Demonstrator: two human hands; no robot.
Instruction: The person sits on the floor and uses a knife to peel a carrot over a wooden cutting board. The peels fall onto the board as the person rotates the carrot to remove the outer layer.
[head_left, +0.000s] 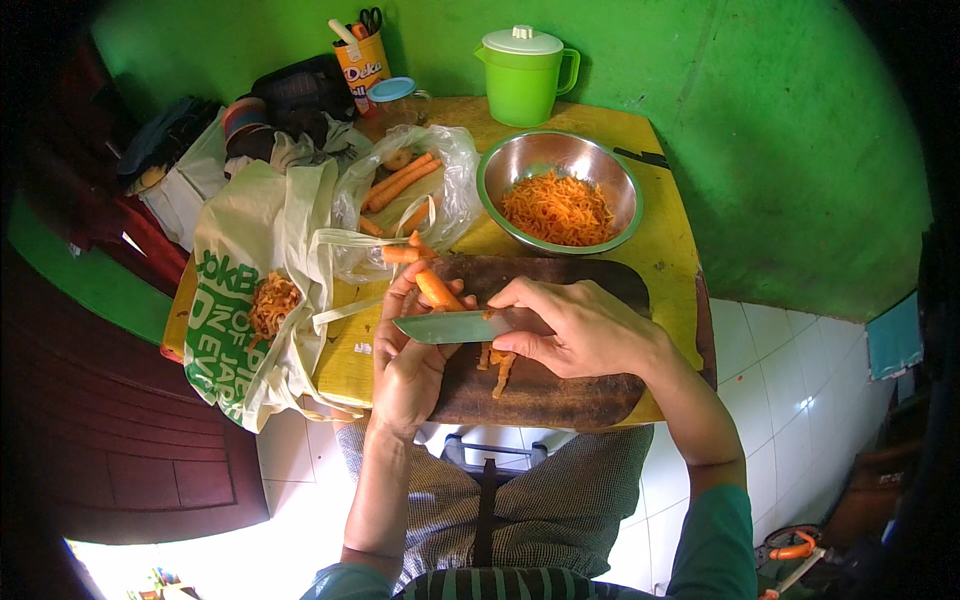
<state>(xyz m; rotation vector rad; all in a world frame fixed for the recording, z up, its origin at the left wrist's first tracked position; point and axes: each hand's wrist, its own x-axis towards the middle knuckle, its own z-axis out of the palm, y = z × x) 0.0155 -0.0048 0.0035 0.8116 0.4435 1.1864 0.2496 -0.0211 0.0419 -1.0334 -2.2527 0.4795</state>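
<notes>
My left hand (409, 367) holds a carrot (437, 291) above the left side of a dark wooden cutting board (570, 397). In my right hand (577, 330) is a kitchen knife (442, 328), its blade lying across the carrot's lower part and pointing left. The blade hides that end of the carrot and some of my left fingers. Strips of carrot peel (504, 371) lie on the board below the knife. Just past the board's upper left edge, carrot pieces (403, 254) rest near the bag.
Behind the board stands a steel bowl (491, 169) of shredded carrot (559, 210). A clear plastic bag (461, 161) holds carrots (405, 184). Peelings (274, 304) sit on a cloth bag (262, 217) at the left. A lidded green pitcher (523, 86) stands by the wall; a black-handled item (641, 157) lies right.
</notes>
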